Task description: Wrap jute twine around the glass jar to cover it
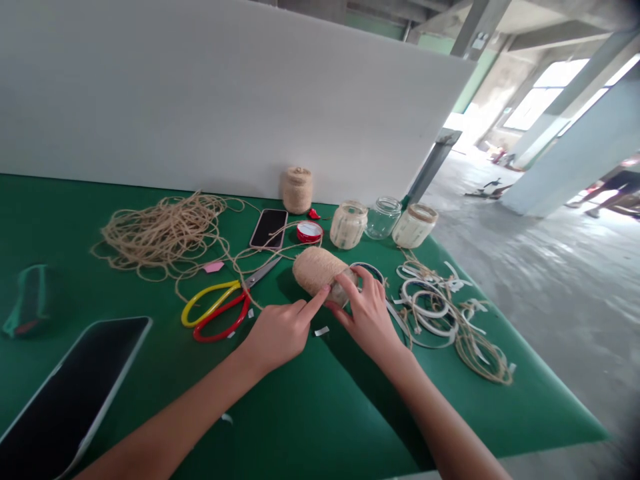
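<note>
Between both hands, near the middle of the green table [280, 413], we have the twine-wrapped jar [316, 270] lying on its side. Right hand [370, 313] is clasped around its bare right end, thumb below, fingers above. Left hand [286, 330]: index finger straight, tip touching the jar near the wrapping's edge, other fingers curled; we can't tell if they pinch anything. A white scrap [321, 331] lies just below the jar.

Just behind the jar we log a red tape roll [309, 232] with a pale face; any print is too small for us to read. Near its left, a dark-screened phone [269, 229]. Left of the jar, open scissors [257, 275], one handle yellow, one red, then a loose twine heap [160, 230].

Further back, we mark a second wrapped jar [298, 192] standing near the white board [225, 100]. Right of it, a clear glass jar [383, 219] stands between two pale-coated jars [349, 225]. Front left: a dark tablet [75, 393].
</note>
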Demonstrator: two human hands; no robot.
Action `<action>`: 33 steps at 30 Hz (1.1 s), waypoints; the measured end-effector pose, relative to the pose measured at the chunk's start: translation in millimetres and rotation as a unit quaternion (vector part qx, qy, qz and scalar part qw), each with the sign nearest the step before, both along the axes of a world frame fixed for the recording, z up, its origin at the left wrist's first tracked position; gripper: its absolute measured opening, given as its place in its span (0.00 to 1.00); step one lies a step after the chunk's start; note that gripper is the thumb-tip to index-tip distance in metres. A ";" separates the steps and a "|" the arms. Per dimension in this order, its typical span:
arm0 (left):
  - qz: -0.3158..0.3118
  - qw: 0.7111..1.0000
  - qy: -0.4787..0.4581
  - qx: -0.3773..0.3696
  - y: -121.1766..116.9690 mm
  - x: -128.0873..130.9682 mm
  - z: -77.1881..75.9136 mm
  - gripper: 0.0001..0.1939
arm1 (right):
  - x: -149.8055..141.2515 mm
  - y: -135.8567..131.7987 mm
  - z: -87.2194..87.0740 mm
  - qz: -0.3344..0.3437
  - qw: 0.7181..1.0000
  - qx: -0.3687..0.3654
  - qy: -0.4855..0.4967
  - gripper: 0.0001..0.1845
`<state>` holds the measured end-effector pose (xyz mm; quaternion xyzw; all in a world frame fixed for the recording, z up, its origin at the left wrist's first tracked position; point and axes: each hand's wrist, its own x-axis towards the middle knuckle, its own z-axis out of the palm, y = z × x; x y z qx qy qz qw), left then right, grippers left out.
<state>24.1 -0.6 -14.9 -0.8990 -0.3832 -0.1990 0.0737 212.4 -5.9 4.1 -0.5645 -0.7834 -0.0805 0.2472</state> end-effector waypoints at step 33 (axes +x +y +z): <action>-0.013 1.000 -0.002 -0.013 1.4 -0.3 -1.6 0.30 | -0.5 -0.3 -9.6 -0.001 0.996 -0.006 0.086 0.41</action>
